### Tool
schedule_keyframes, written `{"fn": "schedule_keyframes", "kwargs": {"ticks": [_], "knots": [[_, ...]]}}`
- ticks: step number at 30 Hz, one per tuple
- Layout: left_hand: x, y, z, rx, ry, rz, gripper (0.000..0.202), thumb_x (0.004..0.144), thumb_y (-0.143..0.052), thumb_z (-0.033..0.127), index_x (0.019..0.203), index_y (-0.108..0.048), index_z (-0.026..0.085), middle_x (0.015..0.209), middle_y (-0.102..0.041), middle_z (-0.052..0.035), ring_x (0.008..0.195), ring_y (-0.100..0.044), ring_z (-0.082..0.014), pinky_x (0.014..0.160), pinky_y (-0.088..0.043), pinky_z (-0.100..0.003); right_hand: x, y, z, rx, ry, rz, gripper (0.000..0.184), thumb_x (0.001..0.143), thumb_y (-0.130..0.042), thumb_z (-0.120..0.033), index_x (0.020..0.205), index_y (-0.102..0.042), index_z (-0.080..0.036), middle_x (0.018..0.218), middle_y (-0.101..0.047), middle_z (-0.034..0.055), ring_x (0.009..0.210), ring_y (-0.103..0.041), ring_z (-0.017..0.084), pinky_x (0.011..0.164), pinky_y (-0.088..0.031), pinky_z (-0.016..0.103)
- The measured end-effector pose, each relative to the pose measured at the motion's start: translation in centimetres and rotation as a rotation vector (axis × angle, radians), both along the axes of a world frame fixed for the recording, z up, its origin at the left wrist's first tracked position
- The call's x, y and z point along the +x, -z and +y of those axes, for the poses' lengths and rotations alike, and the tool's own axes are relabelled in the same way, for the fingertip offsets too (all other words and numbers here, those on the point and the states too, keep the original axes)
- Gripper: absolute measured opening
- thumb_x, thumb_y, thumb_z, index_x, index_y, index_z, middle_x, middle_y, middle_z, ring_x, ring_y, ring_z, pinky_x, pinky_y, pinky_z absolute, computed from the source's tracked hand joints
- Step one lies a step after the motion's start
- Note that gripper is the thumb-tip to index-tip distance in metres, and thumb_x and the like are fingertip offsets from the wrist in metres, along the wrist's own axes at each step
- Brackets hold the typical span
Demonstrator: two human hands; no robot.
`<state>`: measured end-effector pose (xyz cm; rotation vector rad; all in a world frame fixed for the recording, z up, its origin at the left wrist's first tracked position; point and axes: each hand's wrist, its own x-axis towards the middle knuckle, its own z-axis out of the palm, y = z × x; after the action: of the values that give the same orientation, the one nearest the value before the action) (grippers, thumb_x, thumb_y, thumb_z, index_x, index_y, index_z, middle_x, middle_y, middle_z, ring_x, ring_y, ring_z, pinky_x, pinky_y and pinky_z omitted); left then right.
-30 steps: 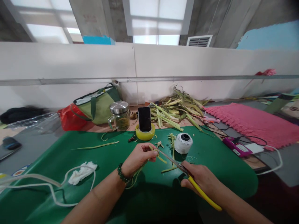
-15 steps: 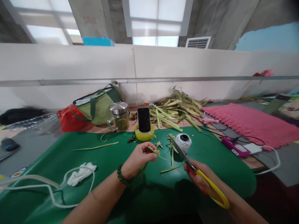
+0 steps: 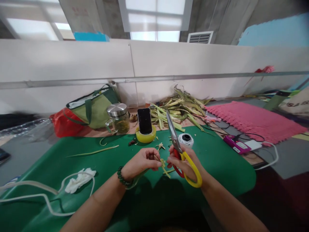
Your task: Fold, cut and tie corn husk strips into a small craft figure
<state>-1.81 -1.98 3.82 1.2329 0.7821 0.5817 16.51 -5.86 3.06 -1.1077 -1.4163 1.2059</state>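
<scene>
Scissors (image 3: 177, 145) swung to point farther up and away, right hand (image 3: 189, 170) drawn in close to the left hand (image 3: 141, 161)

Both hands work above the green-covered desk (image 3: 224, 164), on the near side of a heap of plant strips (image 3: 184, 108). The scissors look rigid and fairly light, with blades apparently closed; their red and yellow handles should be the safe place to hold. Between the hands, just left of the handles and to the near left of a white spool (image 3: 190, 144), is the small knotted strip (image 3: 163, 161). It seems very light, soft and bendy, likely to tear or loosen if tugged, so a gentle hold at the knot would suit it best.

As for the grip, the right is curled around the scissors' handles, its thumb and forefinger reaching toward the knotted strip; whether they touch it is unclear. The left has thumb and fingers nearly together, pinching the knotted strip at its left side, short ends poking out.
</scene>
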Motion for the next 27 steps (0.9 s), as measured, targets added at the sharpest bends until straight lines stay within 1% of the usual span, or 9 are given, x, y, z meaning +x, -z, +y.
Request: {"fn": "schedule_keyframes", "kwargs": {"ticks": [6, 10, 14, 16, 18, 20, 23, 25, 27], "knots": [[-0.1, 0.3, 0.0, -0.049, 0.096, -0.006, 0.035, 0.054, -0.081, 0.025, 0.072, -0.053, 0.014, 0.058, -0.061, 0.0021, 0.051, -0.055, -0.0086, 0.053, -0.045, -0.022, -0.3, -0.7, 0.6, -0.077, -0.168, 0.024, 0.032, 0.064, -0.073, -0.033, 0.082, -0.05, -0.018, 0.061, -0.056, -0.0053, 0.053, -0.057, 0.012, 0.054, -0.05, 0.025], [0.1, 0.5, -0.4, -0.039, 0.117, -0.01, 0.039, 0.053, -0.078, 0.017, 0.078, -0.047, 0.017, 0.054, -0.059, 0.0053, 0.048, -0.053, -0.0082, 0.048, -0.04, -0.019, -0.8, -0.3, 0.6, -0.14, -0.218, 0.021, 0.035, 0.061, -0.074, -0.03, 0.083, -0.049, -0.019, 0.058, -0.054, -0.0069, 0.05, -0.055, 0.01, 0.051, -0.048, 0.023], [0.5, 0.8, -0.6, 0.036, 0.075, -0.018, 0.042, 0.055, -0.074, 0.012, 0.083, -0.044, 0.019, 0.053, -0.056, 0.0074, 0.049, -0.052, -0.0082, 0.046, -0.035, -0.018, -1.4, 0.4, 0.5, -0.109, -0.163, -0.057, 0.029, 0.065, -0.069, -0.026, 0.083, -0.048, -0.019, 0.054, -0.049, -0.0086, 0.044, -0.048, 0.008, 0.045, -0.045, 0.021], [0.6, 0.9, -0.7, 0.069, 0.049, 0.02, 0.045, 0.056, -0.074, 0.012, 0.088, -0.044, 0.018, 0.054, -0.056, 0.0068, 0.051, -0.052, -0.0088, 0.047, -0.036, -0.018, -1.3, 0.8, 0.6, -0.078, -0.099, -0.079, 0.024, 0.069, -0.065, -0.028, 0.084, -0.048, -0.018, 0.056, -0.049, -0.0077, 0.044, -0.049, 0.007, 0.045, -0.045, 0.021], [0.5, 0.9, -0.6, 0.083, 0.036, 0.068, 0.052, 0.057, -0.074, 0.013, 0.098, -0.043, 0.018, 0.056, -0.058, 0.006, 0.053, -0.053, -0.0099, 0.049, -0.037, -0.019, -1.0, 0.9, 0.6, -0.084, -0.084, -0.071, 0.026, 0.071, -0.064, -0.032, 0.085, -0.048, -0.018, 0.059, -0.05, -0.0065, 0.044, -0.05, 0.008, 0.044, -0.046, 0.022], [0.4, 0.8, -0.7, 0.098, 0.035, 0.101, 0.059, 0.059, -0.074, 0.017, 0.107, -0.041, 0.018, 0.058, -0.058, 0.0057, 0.055, -0.054, -0.0108, 0.05, -0.038, -0.02, -0.7, 1.0, 0.6, -0.108, -0.112, -0.073, 0.033, 0.067, -0.07, -0.033, 0.087, -0.048, -0.018, 0.061, -0.052, -0.0061, 0.044, -0.051, 0.009, 0.043, -0.045, 0.022], [0.4, 0.6, -0.8, 0.14, 0.049, 0.118, 0.061, 0.062, -0.074, 0.02, 0.113, -0.041, 0.017, 0.059, -0.056, 0.0067, 0.055, -0.052, -0.0099, 0.051, -0.037, -0.021, -0.6, 1.0, 0.4, -0.101, -0.114, -0.111, 0.037, 0.06, -0.075, -0.026, 0.086, -0.049, -0.019, 0.059, -0.054, -0.0064, 0.048, -0.051, 0.008, 0.046, -0.044, 0.02], [0.3, 0.4, -0.8, 0.113, 0.098, 0.093, 0.063, 0.06, -0.075, 0.02, 0.115, -0.043, 0.017, 0.061, -0.056, 0.0064, 0.057, -0.053, -0.0101, 0.055, -0.039, -0.022, -0.8, 1.0, 0.3, -0.075, -0.079, -0.133, 0.032, 0.061, -0.072, -0.023, 0.084, -0.05, -0.018, 0.058, -0.053, -0.0066, 0.05, -0.051, 0.008, 0.049, -0.044, 0.02], [0.0, 0.2, -0.5, 0.011, 0.13, 0.028, 0.065, 0.061, -0.077, 0.025, 0.118, -0.046, 0.018, 0.071, -0.062, 0.002, 0.066, -0.058, -0.0124, 0.062, -0.043, -0.024, -0.8, 1.0, 0.2, -0.037, -0.022, -0.13, 0.029, 0.063, -0.071, -0.023, 0.083, -0.05, -0.018, 0.058, -0.052, -0.0067, 0.05, -0.05, 0.008, 0.049, -0.044, 0.02]]}}
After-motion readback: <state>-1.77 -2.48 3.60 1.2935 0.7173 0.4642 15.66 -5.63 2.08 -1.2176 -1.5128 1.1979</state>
